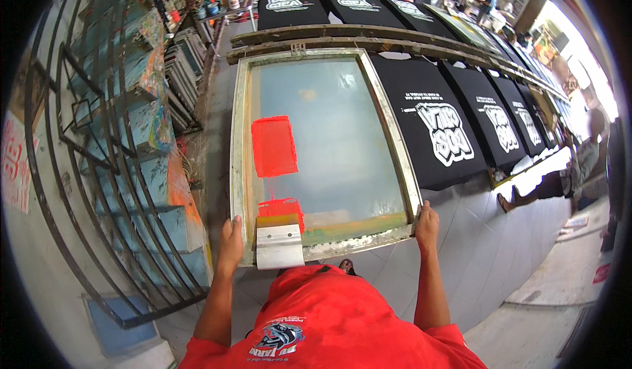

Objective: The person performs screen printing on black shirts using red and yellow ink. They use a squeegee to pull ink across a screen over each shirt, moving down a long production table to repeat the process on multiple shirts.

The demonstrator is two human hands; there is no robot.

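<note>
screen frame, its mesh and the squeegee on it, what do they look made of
Frame: probably metal, dull and silvery, with stained, scuffed bars.
Mesh: likely fine synthetic fabric, stretched flat, pale grey-blue with a soft sheen.
Squeegee: the pale, flat holder could be metal or painted wood; its amber edge strip looks like rubber or plastic.

The person wears a bright red shirt (368, 319) whose loose short sleeves (455, 344) leave the forearms (431, 296) bare, down to an ungloved left hand (230, 242) and right hand (427, 225). On the shirt's left side sits a printed emblem (282, 336), an animal head in blue-grey, black and white with white lettering around it. Beyond the hem shows dark footwear (347, 266), too small to make out.
</note>
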